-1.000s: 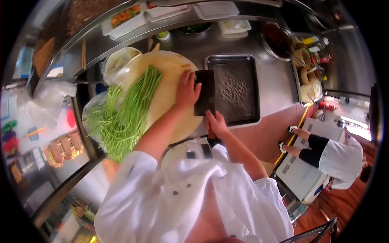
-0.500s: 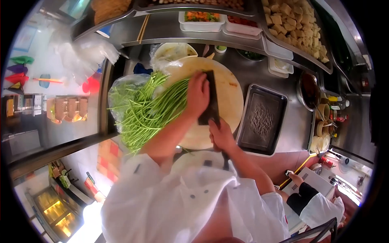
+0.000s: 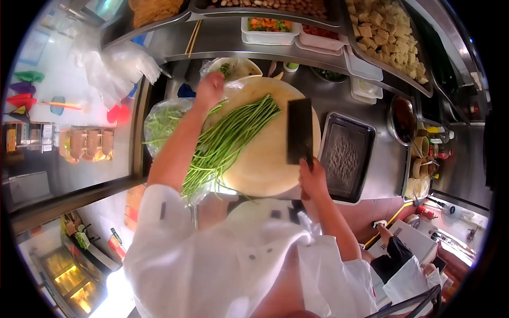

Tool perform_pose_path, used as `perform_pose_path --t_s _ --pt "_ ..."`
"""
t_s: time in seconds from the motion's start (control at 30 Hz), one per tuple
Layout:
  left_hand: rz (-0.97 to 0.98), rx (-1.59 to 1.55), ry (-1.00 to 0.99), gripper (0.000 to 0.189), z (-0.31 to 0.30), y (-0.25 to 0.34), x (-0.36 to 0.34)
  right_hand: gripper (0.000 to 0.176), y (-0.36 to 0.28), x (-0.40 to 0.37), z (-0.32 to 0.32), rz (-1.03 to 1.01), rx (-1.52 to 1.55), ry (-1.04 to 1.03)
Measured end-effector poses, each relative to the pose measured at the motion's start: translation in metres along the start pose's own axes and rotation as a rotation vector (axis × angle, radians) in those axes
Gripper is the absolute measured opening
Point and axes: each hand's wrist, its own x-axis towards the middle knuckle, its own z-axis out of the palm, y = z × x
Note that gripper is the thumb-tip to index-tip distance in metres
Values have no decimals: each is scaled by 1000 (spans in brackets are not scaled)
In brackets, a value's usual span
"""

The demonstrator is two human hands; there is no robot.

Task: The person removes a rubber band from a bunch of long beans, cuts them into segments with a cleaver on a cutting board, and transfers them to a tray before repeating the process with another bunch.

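My right hand (image 3: pixel 313 179) grips the handle of a cleaver (image 3: pixel 300 130), whose dark broad blade is over the right side of a round chopping board (image 3: pixel 260 172). A bundle of long green stalks (image 3: pixel 233 135) lies slantwise on the board, one end lined up near the middle and the other trailing off the front left. My left hand (image 3: pixel 211 89) is raised off the stalks, beside a plastic-lined white bowl (image 3: pixel 248 68) with small green bits in it. Its fingers are blurred and partly hidden. More greens (image 3: pixel 161 124) sit in a clear plastic bag left of the board.
A dark rectangular tray (image 3: pixel 344 159) with greyish bits stands to the right. Behind, a shelf carries tubs of chopped vegetables (image 3: pixel 270 32) and trays of tofu cubes (image 3: pixel 384 40) and nuts (image 3: pixel 275 8). A metal pot (image 3: pixel 403 119) is far right. Another person's arm (image 3: pixel 389 246) shows lower right.
My left hand has left the cut end of the stalks and moved to the bowl at back left. The cleaver has shifted right, away from the stalks. Green bits now show in the bowl.
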Motion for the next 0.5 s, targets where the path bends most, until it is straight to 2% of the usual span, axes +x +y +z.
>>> perform_pose_path --t_s 0.03,0.07,0.1,0.17,0.2,0.27,0.37,0.43,0.5 --pt "20 -30 -137 49 8 7 -22 27 7 -7 -11 -1 5 8" --pt "41 -62 -279 58 17 14 -44 29 16 -14 -21 2 -123 54" --pt "49 -66 -291 58 22 30 -62 32 25 -22 -33 8 -251 102" --pt "153 491 -366 89 28 63 -94 38 57 -25 -46 -23 -349 156" --pt "166 487 -370 89 35 65 -102 39 65 -28 -50 -37 -370 167" --pt "138 692 -425 108 51 63 -109 40 64 -35 -54 -54 -383 190" --pt "59 655 -510 109 52 87 -110 42 56 -48 -53 64 -308 185" --pt "90 677 -530 107 68 83 -121 42 71 -44 -54 -47 -265 226" --pt "126 698 -552 104 84 82 -139 42 77 -42 -59 -73 -260 242"
